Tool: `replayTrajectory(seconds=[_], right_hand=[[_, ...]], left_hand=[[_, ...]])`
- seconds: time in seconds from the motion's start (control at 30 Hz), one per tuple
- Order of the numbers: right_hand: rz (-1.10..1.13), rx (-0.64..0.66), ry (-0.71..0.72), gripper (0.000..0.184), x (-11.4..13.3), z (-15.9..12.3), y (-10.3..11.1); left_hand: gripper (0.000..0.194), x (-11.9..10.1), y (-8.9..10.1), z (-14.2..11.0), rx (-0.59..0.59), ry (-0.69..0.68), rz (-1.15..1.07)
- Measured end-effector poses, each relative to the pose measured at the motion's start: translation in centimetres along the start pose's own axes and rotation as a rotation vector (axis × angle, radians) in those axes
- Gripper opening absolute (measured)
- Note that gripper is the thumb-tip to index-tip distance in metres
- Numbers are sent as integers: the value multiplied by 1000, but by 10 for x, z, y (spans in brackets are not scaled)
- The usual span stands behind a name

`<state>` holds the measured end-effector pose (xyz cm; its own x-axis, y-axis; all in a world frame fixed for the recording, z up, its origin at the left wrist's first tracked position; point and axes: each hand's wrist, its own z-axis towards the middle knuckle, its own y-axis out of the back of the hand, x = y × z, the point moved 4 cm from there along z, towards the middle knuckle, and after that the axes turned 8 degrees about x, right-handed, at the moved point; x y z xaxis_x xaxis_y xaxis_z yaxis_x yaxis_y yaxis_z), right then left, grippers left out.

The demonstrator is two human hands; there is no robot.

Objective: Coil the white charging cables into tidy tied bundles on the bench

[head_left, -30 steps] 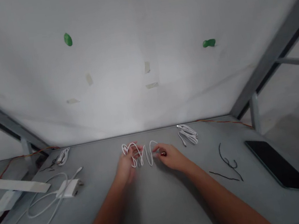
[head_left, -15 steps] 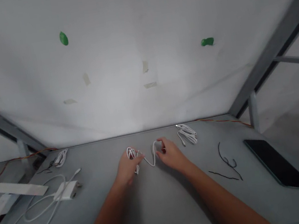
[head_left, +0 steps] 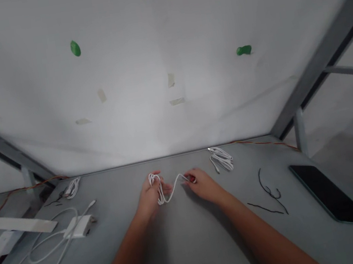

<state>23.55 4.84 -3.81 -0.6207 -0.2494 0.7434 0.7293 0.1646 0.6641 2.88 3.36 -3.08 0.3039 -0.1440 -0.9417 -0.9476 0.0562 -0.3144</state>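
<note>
My left hand (head_left: pixel 149 197) is closed around a small coil of thin white cable (head_left: pixel 157 187) above the grey table (head_left: pixel 188 246). A short loose stretch of that cable runs rightward to my right hand (head_left: pixel 201 185), whose fingertips pinch its end. Both hands hover near the middle of the table, a hand's width apart.
A bundled white cable (head_left: pixel 221 159) lies behind my right hand. Black wire ties (head_left: pixel 269 195) and a dark tablet (head_left: pixel 331 199) sit to the right. On the left are a white charger (head_left: pixel 78 228) with a long looped cord, another small white bundle (head_left: pixel 73 187) and a white strip (head_left: pixel 19 224).
The wide wavy loops of cable between my hands have been gathered into a tight coil in my left hand. Only a short strand now spans to my right hand.
</note>
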Motion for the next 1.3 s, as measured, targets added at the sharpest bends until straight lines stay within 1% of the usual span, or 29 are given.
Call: replayTrajectory(seconds=[0.03, 0.07, 0.13, 0.27, 0.37, 0.47, 0.57, 0.63, 0.7, 0.77, 0.83, 0.87, 0.9, 0.93, 1.0, 1.07, 1.1, 1.13, 1.2, 1.23, 1.3], right_hand=[[-34, 31, 17, 5, 4, -1, -1], [-64, 45, 34, 11, 7, -2, -2], [-88, 26, 58, 20, 13, -4, 0], [31, -41, 81, 20, 18, -3, 5], [123, -70, 126, 24, 25, -4, 9], [159, -72, 175, 27, 36, -8, 9], [226, -42, 185, 29, 44, -11, 3], [356, -14, 148, 27, 43, -11, -4], [527, -5, 73, 22, 38, -9, -11], [731, -11, 0, 29, 32, -8, -17], [948, -8, -40, 37, 28, -6, -22], [1024, -7, -46, 39, 26, -5, -23], [1050, -8, -44, 42, 25, -3, -23], [1020, -17, -38, 44, 24, -3, -22], [845, -56, -12, 48, 22, -2, -18], [677, -67, 21, 46, 23, -2, -17], [647, -44, 30, 43, 23, -2, -19], [655, -9, 32, 41, 24, -3, -22], [752, 76, 17, 39, 25, -3, -32], [819, 101, 7, 41, 26, -3, -36], [948, 108, -4, 47, 27, -4, -42]], left_hand=[[51, 1, -2, -1, 19, 40, -28], [49, 3, -4, -2, 29, 69, -48], [44, 4, -4, -1, 16, 91, -74], [37, 3, -2, 3, -9, 55, -126], [40, 2, -4, 4, 2, 46, -161], [49, 4, -10, 0, 5, 57, -83], [61, 6, -19, -5, 75, 4, 141], [62, 6, -26, -8, 146, -82, 306], [55, 6, -29, -9, 166, -159, 407], [54, 8, -25, -7, 122, -180, 425], [57, 10, -18, -2, 50, -159, 361], [58, 12, -15, 0, 21, -140, 312], [58, 14, -12, 2, 2, -122, 265], [57, 15, -9, 3, -11, -107, 234], [58, 16, -6, 5, -27, -105, 243], [59, 14, -5, 4, -34, -143, 348], [58, 12, -6, 3, -35, -179, 416], [56, 11, -7, 2, -28, -214, 480], [50, 10, -12, -2, 26, -250, 578], [47, 11, -14, -4, 66, -247, 607], [46, 14, -18, -6, 145, -218, 653]])
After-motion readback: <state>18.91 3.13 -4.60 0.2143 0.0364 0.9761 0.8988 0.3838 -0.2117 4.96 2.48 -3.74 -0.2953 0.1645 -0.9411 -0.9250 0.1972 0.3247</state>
